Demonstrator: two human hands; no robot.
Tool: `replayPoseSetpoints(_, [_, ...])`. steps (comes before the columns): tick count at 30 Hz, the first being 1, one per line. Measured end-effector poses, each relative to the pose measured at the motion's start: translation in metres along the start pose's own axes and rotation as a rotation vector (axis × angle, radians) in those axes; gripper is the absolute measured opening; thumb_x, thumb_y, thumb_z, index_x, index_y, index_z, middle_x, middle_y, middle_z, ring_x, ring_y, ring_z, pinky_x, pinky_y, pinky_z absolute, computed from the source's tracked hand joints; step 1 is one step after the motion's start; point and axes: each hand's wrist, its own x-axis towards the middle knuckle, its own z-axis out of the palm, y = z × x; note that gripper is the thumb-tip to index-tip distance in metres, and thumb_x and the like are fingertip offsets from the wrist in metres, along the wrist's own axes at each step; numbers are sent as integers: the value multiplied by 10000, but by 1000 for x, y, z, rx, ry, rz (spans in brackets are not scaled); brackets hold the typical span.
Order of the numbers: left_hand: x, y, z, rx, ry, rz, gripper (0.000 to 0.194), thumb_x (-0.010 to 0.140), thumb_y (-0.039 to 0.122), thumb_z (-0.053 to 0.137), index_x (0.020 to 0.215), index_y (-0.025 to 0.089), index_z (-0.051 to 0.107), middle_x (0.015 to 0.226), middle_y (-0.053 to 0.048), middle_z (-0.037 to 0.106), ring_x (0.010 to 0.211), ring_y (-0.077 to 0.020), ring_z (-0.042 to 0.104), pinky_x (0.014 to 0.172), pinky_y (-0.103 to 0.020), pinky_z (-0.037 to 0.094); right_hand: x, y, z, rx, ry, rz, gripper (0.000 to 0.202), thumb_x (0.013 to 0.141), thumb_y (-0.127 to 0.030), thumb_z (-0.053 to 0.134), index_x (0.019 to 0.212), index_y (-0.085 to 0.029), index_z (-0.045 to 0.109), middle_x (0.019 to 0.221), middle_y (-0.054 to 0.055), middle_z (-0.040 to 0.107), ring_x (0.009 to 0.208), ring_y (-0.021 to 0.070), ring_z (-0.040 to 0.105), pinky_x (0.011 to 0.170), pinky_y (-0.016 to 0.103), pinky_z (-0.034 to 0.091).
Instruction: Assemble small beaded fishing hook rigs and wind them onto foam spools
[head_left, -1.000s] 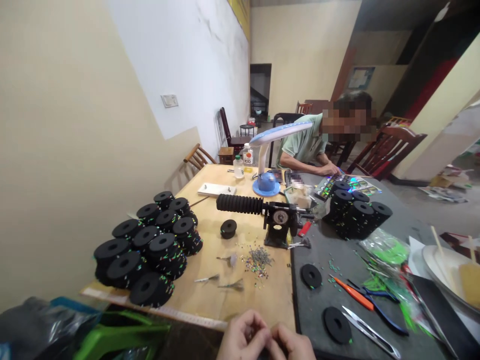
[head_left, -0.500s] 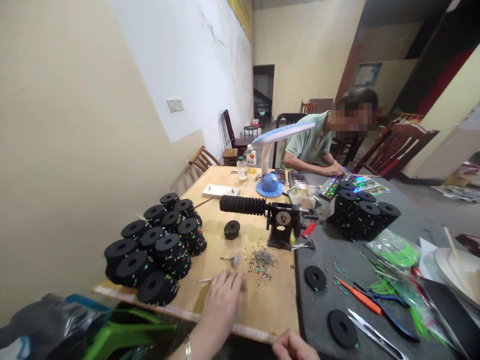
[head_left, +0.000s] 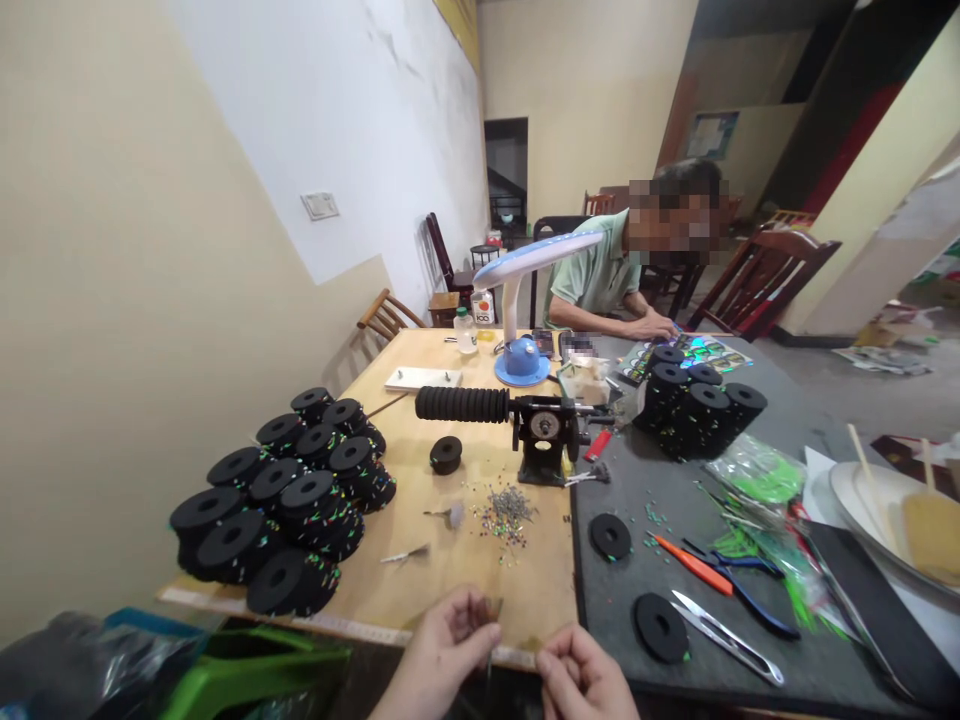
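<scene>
My left hand [head_left: 452, 640] is above the table's front edge, thumb and fingers pinched on a thin dark strip [head_left: 493, 612] too small to name. Close by on the right, my right hand [head_left: 583, 676] has its fingertips pressed together; whatever is between them cannot be made out. Beyond the left hand lie two small tufted bristle bundles, one with a white stem [head_left: 405, 555] and one with a pale tuft [head_left: 454, 515]. A heap of tiny grey and coloured beads [head_left: 510, 512] spreads beside them. Behind stands a small black vise [head_left: 541, 440] with a ribbed black foam roll [head_left: 461, 404].
Stacked black foam spools [head_left: 277, 530] crowd the left, with more spools [head_left: 697, 410] at right. Orange-handled tool [head_left: 694, 565], blue pliers [head_left: 757, 590], silver tweezers [head_left: 727, 640] and foam rings [head_left: 661, 628] lie on the dark mat. A blue lamp [head_left: 523, 360] stands before a seated co-worker [head_left: 592, 280].
My left hand has drawn back from the tabletop toward the front edge, now pinching a thin dark strip near my right hand. The view has shifted a little to the right.
</scene>
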Motion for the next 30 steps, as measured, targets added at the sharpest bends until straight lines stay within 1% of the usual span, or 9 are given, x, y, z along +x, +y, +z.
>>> replayPoseSetpoints(3, [-4, -21, 9, -79, -15, -63, 412, 613, 486, 810, 688, 173, 553, 612, 56, 511, 587, -117, 471, 560, -224, 377, -1, -4, 4, -8, 19, -34, 575, 703, -767, 598, 695, -196, 530, 396, -68, 489, 362, 75, 356, 419, 203, 283])
replayPoseSetpoints(6, [-6, -32, 16, -111, 4, -79, 448, 575, 515, 827, 657, 169, 555, 617, 47, 530, 638, -129, 497, 610, -228, 397, -3, -3, 5, -35, 36, -41, 556, 726, -738, 610, 694, -188, 538, 397, -63, 502, 365, 74, 372, 422, 201, 292])
replayPoseSetpoints(8, [-9, -31, 20, -112, 8, -83, 467, 557, 535, 828, 630, 173, 542, 594, 50, 525, 623, -127, 499, 605, -228, 403, -3, 0, 5, -63, 38, -50, 545, 743, -722, 609, 696, -183, 545, 403, -60, 505, 369, 76, 392, 427, 201, 297])
replayPoseSetpoints(10, [-12, -26, 24, -93, 25, -103, 483, 556, 555, 817, 609, 184, 512, 552, 66, 493, 547, -105, 458, 528, -216, 374, -4, 3, 4, -91, 40, -71, 538, 755, -711, 607, 699, -178, 555, 412, -59, 505, 374, 79, 412, 431, 201, 304])
replayPoseSetpoints(12, [-15, -20, 28, -56, 44, -125, 491, 558, 556, 812, 597, 195, 483, 521, 80, 463, 479, -85, 406, 449, -204, 316, -4, 6, 3, -114, 37, -90, 529, 762, -699, 609, 704, -175, 567, 420, -56, 510, 374, 84, 430, 431, 202, 315])
replayPoseSetpoints(15, [-17, -16, 32, -7, 41, -137, 488, 548, 529, 817, 586, 205, 454, 497, 87, 450, 439, -74, 388, 411, -197, 298, -4, 7, 4, -145, 33, -105, 500, 778, -666, 618, 707, -172, 580, 430, -52, 519, 378, 91, 452, 432, 202, 334])
replayPoseSetpoints(22, [-18, -19, 35, 38, 48, -97, 362, 605, 359, 773, 572, 220, 441, 499, 76, 461, 453, -90, 425, 419, -200, 324, -8, -4, 7, -238, 42, -144, 344, 832, -487, 643, 708, -168, 616, 449, -37, 552, 407, 114, 504, 451, 205, 377])
replayPoseSetpoints(27, [-20, -17, 35, 49, 50, -63, 295, 614, 266, 737, 572, 209, 450, 529, 62, 488, 517, -104, 467, 502, -213, 373, -10, -9, 5, -338, 49, -170, 243, 837, -380, 631, 719, -167, 634, 467, -36, 558, 437, 125, 516, 472, 206, 395])
replayPoseSetpoints(30, [-20, -21, 35, 75, 45, -40, 275, 630, 254, 722, 577, 202, 457, 546, 55, 494, 542, -112, 478, 535, -224, 389, -10, -9, 5, -376, 53, -180, 219, 831, -352, 622, 710, -169, 629, 470, -42, 546, 444, 123, 501, 475, 206, 388])
